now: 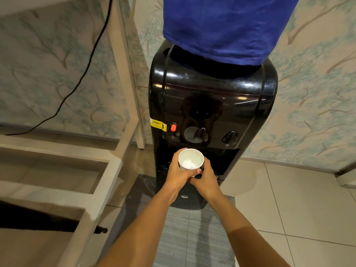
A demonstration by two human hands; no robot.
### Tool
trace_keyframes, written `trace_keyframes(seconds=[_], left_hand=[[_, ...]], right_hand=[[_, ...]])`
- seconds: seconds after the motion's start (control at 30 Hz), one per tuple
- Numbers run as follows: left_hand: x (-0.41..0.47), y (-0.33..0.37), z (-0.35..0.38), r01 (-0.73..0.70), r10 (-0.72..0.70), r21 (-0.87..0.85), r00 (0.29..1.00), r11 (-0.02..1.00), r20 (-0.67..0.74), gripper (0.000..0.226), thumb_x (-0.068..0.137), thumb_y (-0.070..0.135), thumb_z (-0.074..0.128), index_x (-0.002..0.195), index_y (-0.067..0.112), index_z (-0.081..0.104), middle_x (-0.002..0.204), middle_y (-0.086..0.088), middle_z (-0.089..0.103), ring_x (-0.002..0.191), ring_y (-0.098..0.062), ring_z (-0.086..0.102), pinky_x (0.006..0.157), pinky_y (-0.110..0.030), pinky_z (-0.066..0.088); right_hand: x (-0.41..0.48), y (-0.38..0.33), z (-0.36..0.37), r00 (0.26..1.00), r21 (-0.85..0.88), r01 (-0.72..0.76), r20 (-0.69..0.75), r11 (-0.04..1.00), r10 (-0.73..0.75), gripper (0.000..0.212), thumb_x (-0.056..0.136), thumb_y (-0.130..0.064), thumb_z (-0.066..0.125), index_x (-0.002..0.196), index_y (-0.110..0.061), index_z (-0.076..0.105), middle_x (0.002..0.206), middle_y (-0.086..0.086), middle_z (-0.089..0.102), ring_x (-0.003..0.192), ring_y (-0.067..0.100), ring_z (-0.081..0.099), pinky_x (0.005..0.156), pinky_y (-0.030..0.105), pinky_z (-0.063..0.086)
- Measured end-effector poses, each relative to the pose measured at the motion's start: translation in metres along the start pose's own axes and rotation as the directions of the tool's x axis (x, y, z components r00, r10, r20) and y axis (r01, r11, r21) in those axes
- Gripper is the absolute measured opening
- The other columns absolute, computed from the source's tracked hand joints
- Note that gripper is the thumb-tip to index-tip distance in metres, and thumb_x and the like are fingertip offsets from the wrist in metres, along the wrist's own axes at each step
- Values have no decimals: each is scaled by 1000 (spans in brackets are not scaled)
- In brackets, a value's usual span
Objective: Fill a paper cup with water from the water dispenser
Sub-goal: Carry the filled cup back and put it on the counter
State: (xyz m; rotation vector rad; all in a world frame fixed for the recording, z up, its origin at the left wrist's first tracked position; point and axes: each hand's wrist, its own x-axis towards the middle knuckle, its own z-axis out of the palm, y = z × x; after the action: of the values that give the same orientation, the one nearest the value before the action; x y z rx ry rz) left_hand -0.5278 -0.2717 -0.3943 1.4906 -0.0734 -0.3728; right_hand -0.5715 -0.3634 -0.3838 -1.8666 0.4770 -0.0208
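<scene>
A white paper cup (190, 158) stands upright in both my hands, just below the middle tap (200, 133) of the black water dispenser (212, 97). My left hand (178, 170) wraps the cup's left side. My right hand (205, 177) holds its right and lower side. Something white and glinting shows at the cup's bottom. A tap with a red button (173, 128) is at the left and a black tap (230, 137) at the right. No stream of water is visible.
A blue cloth cover (227, 27) hides the bottle on top of the dispenser. A pale wooden shelf frame (107, 166) stands close on the left, with a black cable (84, 74) hanging behind it. A grey mat (194, 234) lies on the tiled floor.
</scene>
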Motion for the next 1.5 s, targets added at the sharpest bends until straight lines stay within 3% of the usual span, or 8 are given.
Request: trace_keyframes(seconds=[0.2, 0.37, 0.57, 0.73, 1.03, 1.17, 1.37, 1.5], left_hand=[[-12, 8, -18, -13, 13, 12, 998, 1000, -65, 70, 67, 3, 77, 123, 30, 45, 118, 7, 53, 109, -9, 49, 66, -2, 47], [-20, 20, -36, -23, 18, -44, 994, 999, -109, 69, 65, 0, 77, 118, 33, 47, 116, 9, 54, 107, -6, 51, 66, -4, 47], [-32, 46, -64, -17, 2, -89, 986, 996, -165, 72, 66, -1, 75, 126, 26, 46, 119, 2, 56, 112, -12, 51, 80, -23, 50], [-40, 73, -85, -40, 26, -70, 980, 997, -197, 70, 66, -2, 75, 125, 24, 48, 117, 2, 57, 109, -12, 52, 71, -14, 48], [-50, 142, -117, -96, 88, -21, 970, 995, -227, 72, 67, -1, 75, 130, 19, 45, 126, -7, 57, 116, -17, 51, 70, -15, 47], [-52, 174, -125, -104, 98, -17, 973, 994, -210, 72, 69, 0, 74, 131, 19, 44, 127, -8, 56, 119, -20, 51, 86, -25, 48], [-55, 228, -132, -141, 129, -45, 971, 989, -201, 69, 72, 0, 69, 133, 20, 44, 126, -6, 56, 117, -18, 50, 91, -25, 45], [-56, 259, -133, -172, 162, -44, 972, 984, -170, 63, 74, -1, 64, 129, 20, 45, 117, -1, 57, 103, -9, 53, 65, -7, 46]], right_hand=[[-7, -20, 18, 999, 6, 19, 32, 1000, -19, 75, 77, 3, 69, 139, -16, 32, 137, 8, 47, 127, 23, 45, 101, 33, 43], [-14, -40, 31, 996, 24, 46, 70, 999, -48, 71, 77, 5, 66, 138, -17, 35, 136, 8, 48, 126, 23, 46, 100, 32, 43], [-19, -69, 53, 989, 45, 84, 116, 995, -89, 71, 75, 6, 66, 136, -17, 36, 134, 9, 49, 121, 21, 48, 91, 26, 43], [-24, -97, 69, 983, 56, 116, 136, 992, -123, 71, 74, 3, 68, 135, -16, 36, 133, 9, 51, 117, 20, 49, 92, 29, 45], [-31, -165, 82, 971, 80, 197, 124, 977, -206, 70, 74, -3, 71, 134, -17, 38, 129, 9, 54, 117, 23, 52, 90, 30, 47], [-32, -193, 81, 962, 107, 232, 124, 967, -244, 69, 74, -2, 70, 134, -15, 38, 129, 10, 54, 115, 20, 51, 83, 26, 45], [-34, -241, 69, 938, 103, 322, 101, 941, -332, 70, 75, -8, 73, 135, -19, 38, 129, 4, 52, 118, 22, 50, 92, 31, 45], [-33, -269, 63, 928, 120, 344, 105, 931, -357, 71, 76, -11, 73, 135, -22, 36, 119, -4, 47, 113, 16, 47, 94, 36, 49]])
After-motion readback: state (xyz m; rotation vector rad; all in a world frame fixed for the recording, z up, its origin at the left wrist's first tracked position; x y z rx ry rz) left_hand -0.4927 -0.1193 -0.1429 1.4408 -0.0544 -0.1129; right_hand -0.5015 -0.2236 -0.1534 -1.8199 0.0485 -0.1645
